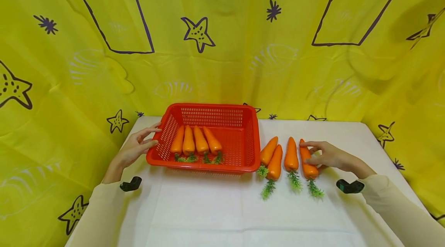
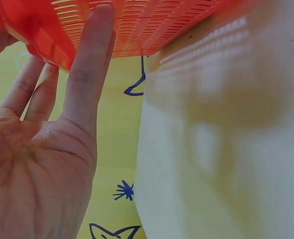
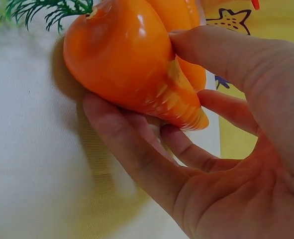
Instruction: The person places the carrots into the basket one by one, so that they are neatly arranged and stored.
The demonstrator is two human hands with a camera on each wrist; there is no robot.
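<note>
A red plastic basket point(image 1: 248, 168) with slotted walls stands at the table's middle left. Several orange toy carrots point(image 1: 201, 141) lie side by side in it, leafy ends toward me. My left hand point(image 1: 133, 148) touches its left side from outside. In the left wrist view, the thumb point(image 2: 89, 69) lies straight against the slotted wall. Right of the basket, more toy carrots lie on the table. The rightmost carrot point(image 1: 308, 164) is between the thumb and fingers of my right hand point(image 1: 333, 156). In the right wrist view, the fingers pass partly beneath this carrot point(image 3: 122, 55).
Two carrots point(image 1: 274, 164) overlap against the basket's right side, and another single carrot point(image 1: 291, 156) lies between them and my right hand. A white cloth point(image 1: 208, 208) covers the table. Yellow curtains point(image 1: 222, 65) with starfish drawings hang behind it and at both sides.
</note>
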